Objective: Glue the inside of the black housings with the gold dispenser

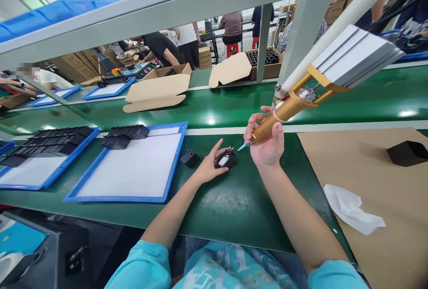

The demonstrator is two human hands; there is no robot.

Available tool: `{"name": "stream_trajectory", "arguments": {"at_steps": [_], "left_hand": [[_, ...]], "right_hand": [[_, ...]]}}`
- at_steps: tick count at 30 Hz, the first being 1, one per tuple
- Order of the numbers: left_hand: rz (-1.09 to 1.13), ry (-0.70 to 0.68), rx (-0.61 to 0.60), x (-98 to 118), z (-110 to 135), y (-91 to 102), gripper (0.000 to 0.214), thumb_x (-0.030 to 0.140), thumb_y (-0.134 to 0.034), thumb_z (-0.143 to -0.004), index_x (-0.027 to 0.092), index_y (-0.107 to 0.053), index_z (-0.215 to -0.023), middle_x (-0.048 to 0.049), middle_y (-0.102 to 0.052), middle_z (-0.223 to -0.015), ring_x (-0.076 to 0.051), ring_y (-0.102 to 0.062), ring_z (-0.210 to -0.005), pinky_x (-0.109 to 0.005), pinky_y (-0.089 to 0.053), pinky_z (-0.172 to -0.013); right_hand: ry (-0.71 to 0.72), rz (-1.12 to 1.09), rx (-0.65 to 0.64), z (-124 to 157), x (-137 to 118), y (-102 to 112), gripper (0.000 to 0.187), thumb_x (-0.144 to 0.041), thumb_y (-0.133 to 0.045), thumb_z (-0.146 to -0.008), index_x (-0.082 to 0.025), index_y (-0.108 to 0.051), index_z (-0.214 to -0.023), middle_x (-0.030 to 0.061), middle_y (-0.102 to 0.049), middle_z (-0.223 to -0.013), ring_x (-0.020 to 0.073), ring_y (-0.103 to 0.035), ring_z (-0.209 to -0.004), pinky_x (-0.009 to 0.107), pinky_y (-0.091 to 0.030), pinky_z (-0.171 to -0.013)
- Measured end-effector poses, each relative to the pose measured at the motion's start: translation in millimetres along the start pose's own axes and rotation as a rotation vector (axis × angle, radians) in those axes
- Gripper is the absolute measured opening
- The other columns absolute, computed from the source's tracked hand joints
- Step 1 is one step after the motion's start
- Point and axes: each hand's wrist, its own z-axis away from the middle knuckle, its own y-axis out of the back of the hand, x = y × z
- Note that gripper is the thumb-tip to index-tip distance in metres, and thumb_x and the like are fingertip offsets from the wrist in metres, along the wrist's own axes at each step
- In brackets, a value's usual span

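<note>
My left hand (pixel 207 169) steadies a small open black plastic case (pixel 231 159) on the green bench, thumb and fingers on its sides. Inside the case a white part and some wiring show. In my right hand (pixel 269 148) is a gold glue dispensing gun (pixel 279 115), its barrel gripped between thumb and fingers. Its pale blue tapered nozzle (pixel 245 146) points down toward the case, a short way to its right and apart from it. A closed black power adapter (pixel 190 158) sits left of my left hand.
Left stand blue-rimmed white trays (pixel 130 173) bearing several black adapters (pixel 125 136). On the right, cardboard (pixel 371 159) carries a black sleeve (pixel 408 153) and a crumpled white tissue (pixel 354 208). Beyond the bench runs a green conveyor (pixel 207 115); a shelf beam (pixel 187 8) crosses above. Other people work behind.
</note>
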Motion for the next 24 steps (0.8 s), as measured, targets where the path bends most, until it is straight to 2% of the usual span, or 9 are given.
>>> {"name": "stream_trajectory", "arguments": {"at_steps": [3, 6, 9, 11, 14, 18, 24], "left_hand": [[-0.051, -0.014, -0.128, 10.4, 2.6, -2.0, 0.096, 0.024, -0.072, -0.078, 0.031, -0.014, -0.154, -0.0103, -0.058, -0.134, -0.024, -0.057, -0.121, -0.043, -0.044, -0.103], [-0.195, -0.038, -0.249, 18.0, 2.5, -1.2, 0.086, 0.026, -0.074, -0.076, 0.029, -0.03, -0.149, -0.0082, -0.059, -0.13, -0.025, -0.055, -0.118, -0.044, -0.043, -0.103], [-0.281, -0.153, -0.349, 19.8, -1.6, -2.9, 0.074, 0.024, -0.071, -0.076, 0.027, -0.04, -0.143, -0.0082, -0.056, -0.133, -0.027, -0.051, -0.122, -0.047, -0.037, -0.109], [-0.283, -0.235, -0.366, 19.4, -4.1, -7.0, 0.062, 0.021, -0.069, -0.074, 0.024, -0.049, -0.134, -0.0093, -0.057, -0.129, -0.028, -0.051, -0.123, -0.046, -0.037, -0.109], [-0.312, -0.279, -0.282, 18.4, -3.8, -15.0, 0.048, 0.018, -0.068, -0.071, 0.02, -0.056, -0.118, -0.0106, -0.057, -0.121, -0.026, -0.055, -0.116, -0.043, -0.042, -0.105], [-0.399, -0.267, -0.114, 16.1, 2.8, -20.8, 0.045, 0.022, -0.071, -0.072, 0.02, -0.053, -0.113, -0.0114, -0.055, -0.127, -0.024, -0.057, -0.115, -0.038, -0.049, -0.097], [-0.481, -0.075, -0.033, 14.2, 4.9, -19.0, 0.044, 0.042, -0.074, -0.076, 0.021, -0.054, -0.109, -0.0056, -0.067, -0.108, -0.022, -0.065, -0.095, -0.036, -0.052, -0.086]], "right_hand": [[-0.016, 0.015, -0.009, 1.8, 0.7, -1.6, 0.04, -0.056, -0.058, -0.079, -0.026, -0.057, -0.105, -0.0021, -0.059, -0.082, 0.0071, -0.052, -0.048, 0.022, -0.038, -0.038], [-0.025, 0.027, -0.005, 2.2, 0.5, -2.3, 0.04, -0.057, -0.059, -0.078, -0.026, -0.056, -0.104, -0.0025, -0.058, -0.081, 0.0069, -0.052, -0.047, 0.021, -0.038, -0.038], [-0.028, 0.025, -0.004, 1.7, -0.1, -2.9, 0.039, -0.056, -0.059, -0.078, -0.026, -0.056, -0.102, -0.0027, -0.059, -0.08, 0.0069, -0.052, -0.047, 0.021, -0.038, -0.038], [-0.031, 0.02, -0.003, 1.6, -0.3, -3.4, 0.039, -0.056, -0.06, -0.078, -0.025, -0.056, -0.102, -0.0029, -0.059, -0.079, 0.0069, -0.052, -0.047, 0.021, -0.038, -0.038], [-0.027, 0.01, -0.004, 2.3, -0.1, -4.2, 0.038, -0.055, -0.06, -0.078, -0.025, -0.057, -0.102, -0.0027, -0.059, -0.079, 0.007, -0.052, -0.047, 0.021, -0.038, -0.038], [-0.032, 0.005, -0.016, 3.7, 0.6, -5.1, 0.039, -0.055, -0.06, -0.078, -0.024, -0.057, -0.101, -0.0028, -0.06, -0.079, 0.007, -0.052, -0.047, 0.021, -0.038, -0.038], [-0.034, -0.006, -0.015, 3.4, -0.2, -5.8, 0.039, -0.055, -0.06, -0.078, -0.024, -0.057, -0.101, -0.0029, -0.06, -0.079, 0.0069, -0.053, -0.047, 0.021, -0.038, -0.038]]}}
